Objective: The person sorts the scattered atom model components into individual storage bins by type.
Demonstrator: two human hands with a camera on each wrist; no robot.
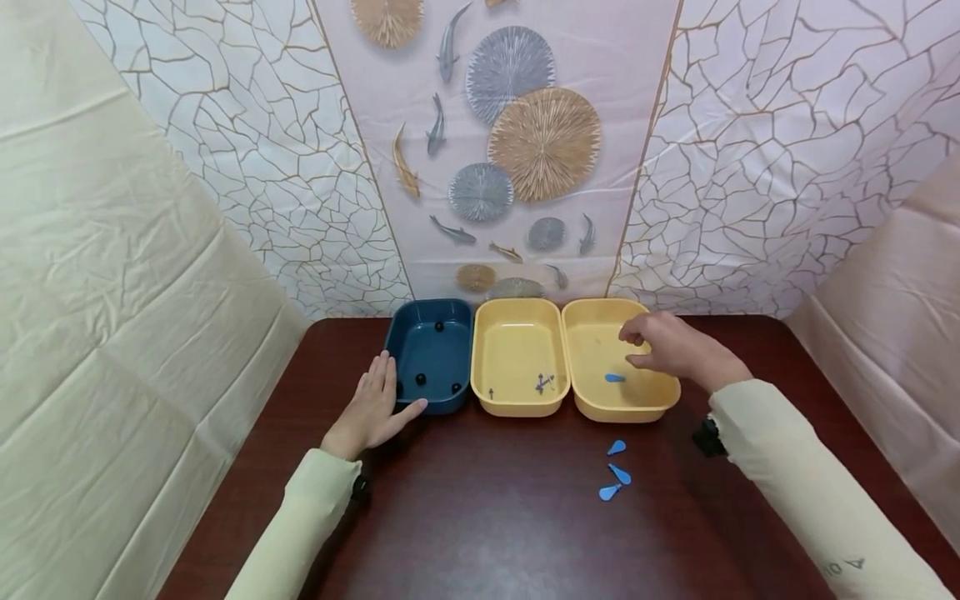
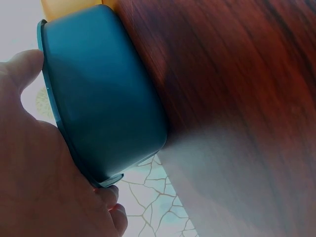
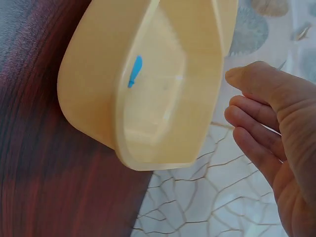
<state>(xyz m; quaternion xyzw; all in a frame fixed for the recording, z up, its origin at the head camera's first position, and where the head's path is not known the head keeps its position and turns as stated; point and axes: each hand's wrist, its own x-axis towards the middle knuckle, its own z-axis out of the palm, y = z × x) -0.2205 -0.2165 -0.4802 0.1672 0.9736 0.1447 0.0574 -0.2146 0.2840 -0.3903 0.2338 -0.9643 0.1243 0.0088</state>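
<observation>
My left hand rests with straight fingers along the left rim of a dark blue bin, its thumb over the near corner. Inside lie several small black balls. Above the right yellow bin hovers my right hand, its fingers loosely bent, thumb apart, nothing between them. Below it, on that bin's floor, sits a flat blue teardrop-shaped piece, also visible as a blue piece in the right wrist view. Three similar blue pieces lie on the table in front of this bin.
A middle yellow bin stands between the other two and contains a few small purple-grey pieces. The three bins line up at the back of the dark wooden table, against a patterned cloth backdrop. Pale cloth hangs at both sides.
</observation>
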